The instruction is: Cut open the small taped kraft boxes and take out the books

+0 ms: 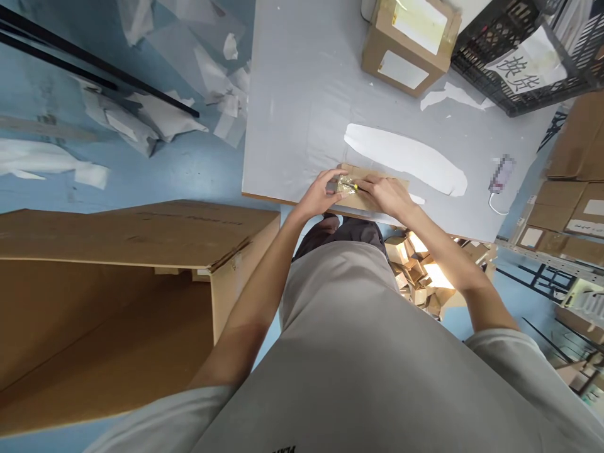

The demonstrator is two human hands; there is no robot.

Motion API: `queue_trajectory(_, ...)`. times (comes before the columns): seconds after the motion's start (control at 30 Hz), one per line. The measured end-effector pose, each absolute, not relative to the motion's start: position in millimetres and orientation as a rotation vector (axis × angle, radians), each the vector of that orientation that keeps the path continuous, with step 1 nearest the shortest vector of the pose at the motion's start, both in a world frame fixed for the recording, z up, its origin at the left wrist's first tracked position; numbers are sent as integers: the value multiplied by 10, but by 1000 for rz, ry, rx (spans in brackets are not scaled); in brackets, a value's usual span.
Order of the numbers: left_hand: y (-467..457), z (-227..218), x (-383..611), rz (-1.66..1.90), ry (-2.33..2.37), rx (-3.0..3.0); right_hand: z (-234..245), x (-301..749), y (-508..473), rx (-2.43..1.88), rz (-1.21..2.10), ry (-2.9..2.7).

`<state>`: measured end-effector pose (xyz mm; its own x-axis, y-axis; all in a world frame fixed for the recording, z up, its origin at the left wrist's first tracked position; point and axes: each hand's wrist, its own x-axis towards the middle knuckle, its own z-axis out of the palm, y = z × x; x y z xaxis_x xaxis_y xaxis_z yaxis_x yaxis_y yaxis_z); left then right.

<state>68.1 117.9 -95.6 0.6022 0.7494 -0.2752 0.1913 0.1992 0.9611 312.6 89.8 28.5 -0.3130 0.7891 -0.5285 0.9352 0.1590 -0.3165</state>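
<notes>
A small flat brown cardboard package [359, 201] lies at the near edge of the grey table, with shiny clear tape or film [346, 183] at its left end. My left hand [321, 194] grips that end, thumb and fingers on opposite sides of the shiny patch. My right hand [385, 195] rests over the package's right part, its fingers closed on a small yellow thing [355, 187] that points toward the shiny patch. Most of the yellow thing is hidden, so its kind is unclear. Just beyond both hands lies a long white paper strip [406, 157].
On the grey table [292, 94] stand a cardboard box [406, 47] and a black crate [514, 63]. A blurred device with a white cord [497, 204] lies at right. A large open carton [245, 270] is at my left; small boxes [415, 270] are heaped below the table.
</notes>
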Motion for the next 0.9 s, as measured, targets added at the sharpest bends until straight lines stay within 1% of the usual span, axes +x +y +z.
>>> queue_trajectory(0.37, 1196, -986, 668, 446, 871, 1376, 519, 2997, 1028, 1500, -802, 2129)
queue_trajectory(0.57, 1191, -978, 658, 437, 882, 1406, 661, 2912, 1051, 1475, -750, 2048)
queue_trajectory(0.9, 1207, -992, 674, 427, 909, 1415, 757, 2795, 1170, 1398, -747, 2070)
